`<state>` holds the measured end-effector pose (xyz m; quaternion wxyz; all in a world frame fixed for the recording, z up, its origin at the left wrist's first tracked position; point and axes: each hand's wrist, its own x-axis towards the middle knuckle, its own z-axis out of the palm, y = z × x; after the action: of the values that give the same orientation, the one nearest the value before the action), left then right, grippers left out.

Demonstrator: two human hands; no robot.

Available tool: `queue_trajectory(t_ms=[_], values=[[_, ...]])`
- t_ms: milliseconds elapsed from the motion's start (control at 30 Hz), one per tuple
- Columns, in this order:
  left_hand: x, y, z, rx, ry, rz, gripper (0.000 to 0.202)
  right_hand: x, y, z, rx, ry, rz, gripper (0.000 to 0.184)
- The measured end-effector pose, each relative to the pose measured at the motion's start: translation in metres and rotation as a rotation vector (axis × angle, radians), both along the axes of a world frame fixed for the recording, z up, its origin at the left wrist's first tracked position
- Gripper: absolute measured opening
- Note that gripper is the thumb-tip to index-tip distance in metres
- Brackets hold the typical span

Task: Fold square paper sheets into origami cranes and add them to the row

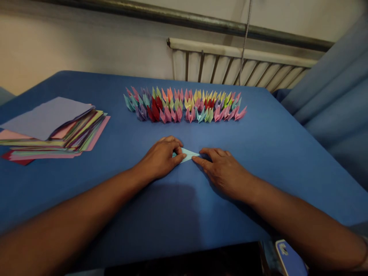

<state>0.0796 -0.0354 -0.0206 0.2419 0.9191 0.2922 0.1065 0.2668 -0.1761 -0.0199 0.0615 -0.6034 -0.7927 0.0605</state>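
A light-blue folded paper (188, 154), narrowing to a point on its right, lies low over the blue table in front of me. My left hand (164, 156) is closed on its left end, thumb on top and fingers curled behind, covering that part. At the pointed end, my right hand (221, 165) has its thumb on the paper and its index finger just beyond the tip, the other fingers curled in. Beyond both hands, folded paper cranes (191, 114) in many colours stand in several rows.
To the left lies an uneven stack of coloured paper sheets (54, 119), a lilac one on top. A blue cloth (138, 230) covers the table. Behind it are a radiator (230, 51) and a pipe (149, 13) along the wall. A blue curtain (336, 84) hangs at the right.
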Motion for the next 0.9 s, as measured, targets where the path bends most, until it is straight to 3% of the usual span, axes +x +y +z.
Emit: queue_trajectory(t_ms=[900], values=[[-0.0003,-0.0001,-0.0008,0.026,-0.001,0.002,0.018,-0.0033,-0.0001,0.0039,-0.028,-0.023,-0.045,0.044]])
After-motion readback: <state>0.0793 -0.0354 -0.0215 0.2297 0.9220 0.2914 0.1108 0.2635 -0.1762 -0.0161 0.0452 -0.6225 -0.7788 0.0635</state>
